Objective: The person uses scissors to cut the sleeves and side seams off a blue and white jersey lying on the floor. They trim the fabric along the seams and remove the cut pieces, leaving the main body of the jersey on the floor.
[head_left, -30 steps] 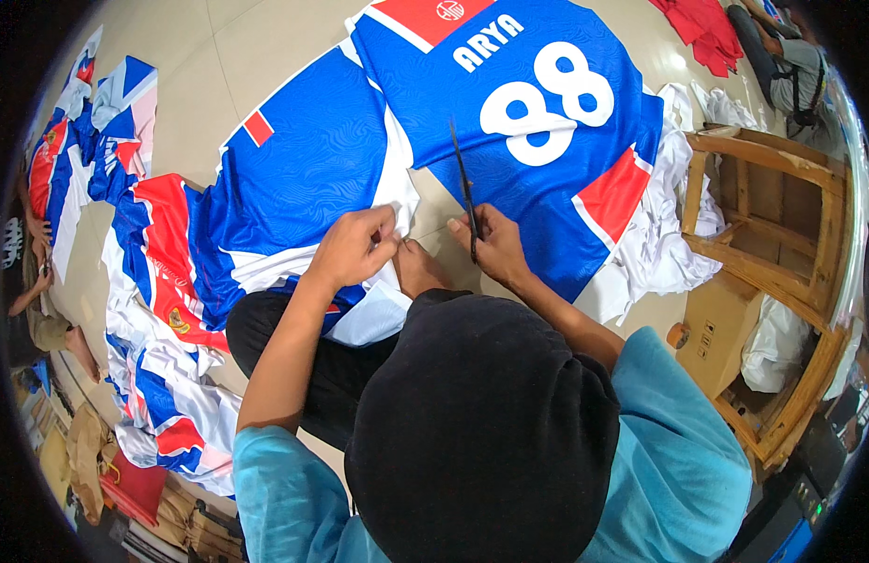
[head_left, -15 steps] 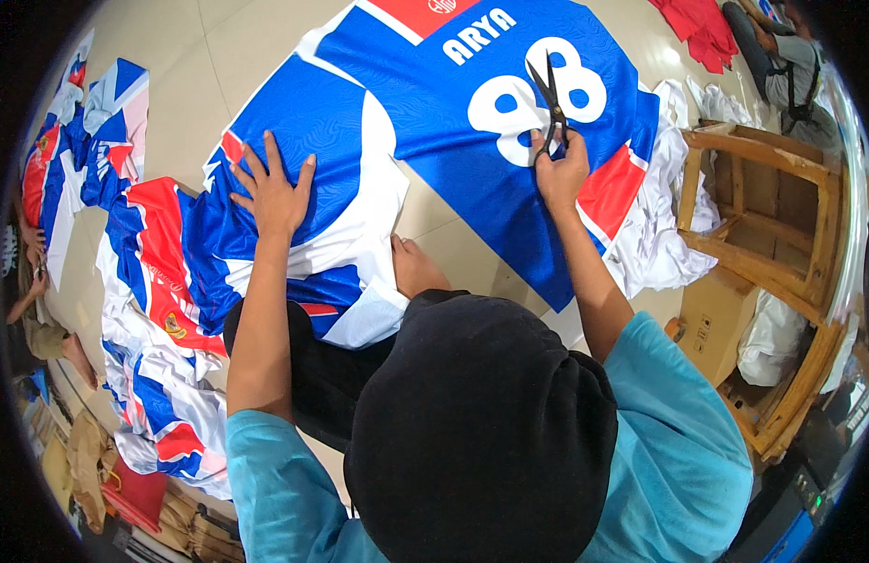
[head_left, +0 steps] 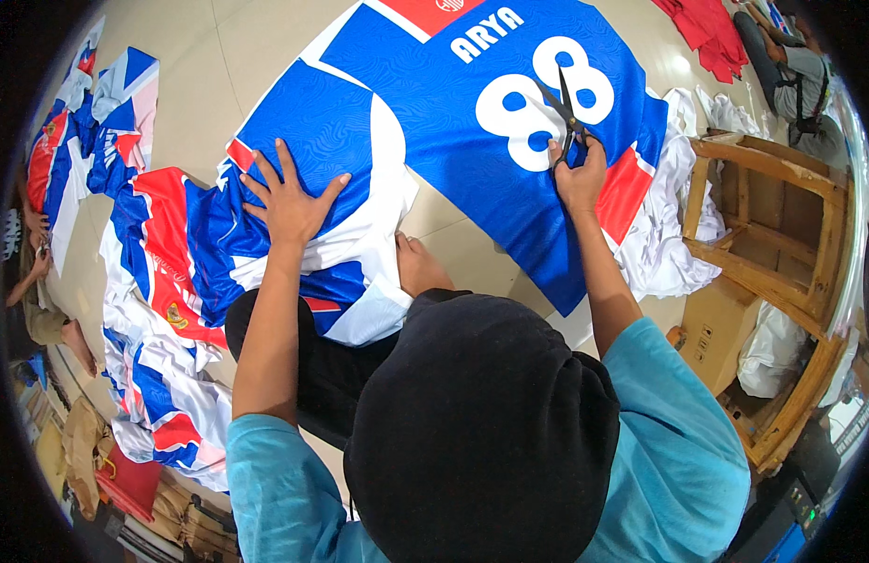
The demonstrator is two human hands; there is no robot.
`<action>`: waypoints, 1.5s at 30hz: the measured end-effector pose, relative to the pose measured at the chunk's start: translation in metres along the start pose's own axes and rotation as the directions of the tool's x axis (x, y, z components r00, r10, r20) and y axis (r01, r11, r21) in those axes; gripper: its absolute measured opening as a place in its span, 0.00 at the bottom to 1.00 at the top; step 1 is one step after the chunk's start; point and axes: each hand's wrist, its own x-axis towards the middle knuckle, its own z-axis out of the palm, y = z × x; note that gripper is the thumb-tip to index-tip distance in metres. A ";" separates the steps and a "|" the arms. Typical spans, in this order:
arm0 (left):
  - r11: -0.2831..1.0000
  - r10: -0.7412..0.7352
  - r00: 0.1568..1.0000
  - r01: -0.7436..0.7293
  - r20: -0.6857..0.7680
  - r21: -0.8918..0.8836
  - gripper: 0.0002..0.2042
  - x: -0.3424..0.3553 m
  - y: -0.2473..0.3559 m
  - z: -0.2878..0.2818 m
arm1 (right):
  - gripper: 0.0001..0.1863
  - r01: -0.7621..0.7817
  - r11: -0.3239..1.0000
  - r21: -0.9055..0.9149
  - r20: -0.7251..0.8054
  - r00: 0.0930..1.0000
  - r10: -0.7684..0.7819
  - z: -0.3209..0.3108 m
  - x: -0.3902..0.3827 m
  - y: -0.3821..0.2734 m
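Note:
My left hand (head_left: 293,199) lies flat with fingers spread on a blue printed fabric piece (head_left: 308,117) with a white edge. My right hand (head_left: 581,175) grips the handles of black scissors (head_left: 566,110). Their blades are parted and point up and away, over the white digits on a large blue jersey panel (head_left: 491,202). That panel has white lettering and a red block at its upper edge, and it spreads across the tiled floor. My bare foot (head_left: 420,266) shows beside the white part of the fabric, between my arms.
Crumpled blue, red and white jersey fabric (head_left: 172,225) piles up at left. White cloth (head_left: 673,235) lies right of the panel, beside a wooden frame (head_left: 767,155) and a cardboard box (head_left: 716,324). A person's hands (head_left: 37,246) are at the far left; another person (head_left: 800,94) sits far right.
The right hand with the scissors has moved slightly right and nearer. The left hand has shifted a little to the right, its thumb spread wider. The whole view has shifted slightly.

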 end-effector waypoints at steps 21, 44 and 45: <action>0.987 0.147 0.987 -0.151 -0.060 -0.063 0.58 0.018 0.031 0.019 | 0.27 0.125 0.991 -0.037 -0.001 0.992 -0.125 0.137 0.202 -0.029; 0.712 0.665 0.746 -0.646 -0.033 -0.275 0.18 -0.029 0.063 0.005 | 0.20 -0.783 0.606 0.142 0.881 0.379 0.284 -0.038 -0.138 -0.139; 0.702 0.671 0.740 -0.657 -0.055 -0.274 0.17 -0.026 0.061 0.010 | 0.23 -0.799 0.593 0.100 0.900 0.327 0.289 -0.039 -0.145 -0.135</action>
